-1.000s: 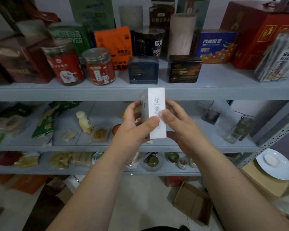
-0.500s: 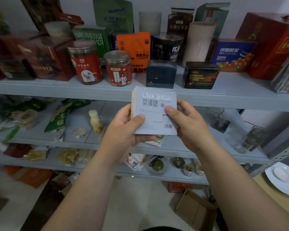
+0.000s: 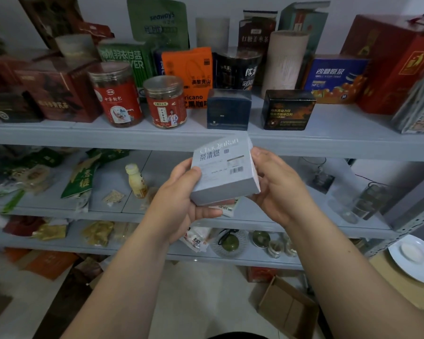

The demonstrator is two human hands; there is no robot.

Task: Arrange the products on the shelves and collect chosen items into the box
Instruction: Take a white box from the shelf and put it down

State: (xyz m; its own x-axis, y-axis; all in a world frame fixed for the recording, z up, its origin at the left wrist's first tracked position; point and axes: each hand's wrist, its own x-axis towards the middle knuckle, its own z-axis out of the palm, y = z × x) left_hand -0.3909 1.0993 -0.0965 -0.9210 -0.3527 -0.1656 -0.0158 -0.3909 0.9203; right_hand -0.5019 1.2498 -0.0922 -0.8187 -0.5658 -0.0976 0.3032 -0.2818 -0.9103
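Note:
A pale grey tea box (image 3: 222,168) with a barcode on its face is held in front of the shelves, tilted with its face toward me. My left hand (image 3: 181,204) grips its left side, thumb on the face. My right hand (image 3: 275,184) holds its right edge. An open cardboard box (image 3: 288,305) lies on the floor at the lower right. The top shelf (image 3: 328,140) carries two red-labelled jars (image 3: 165,102), a dark blue box (image 3: 228,110), a black box (image 3: 288,110) and several taller packages behind.
The middle shelf (image 3: 115,209) has green pouches, a small yellow bottle (image 3: 136,181) and glassware at the right. The lower shelf holds sachets and small dishes. A white plate (image 3: 417,259) rests on a carton at the right. Cardboard lies on the floor at the left.
Both hands turned the box from edge-on to face-on, then tilted it slightly. My view shifted left and up along the shelves.

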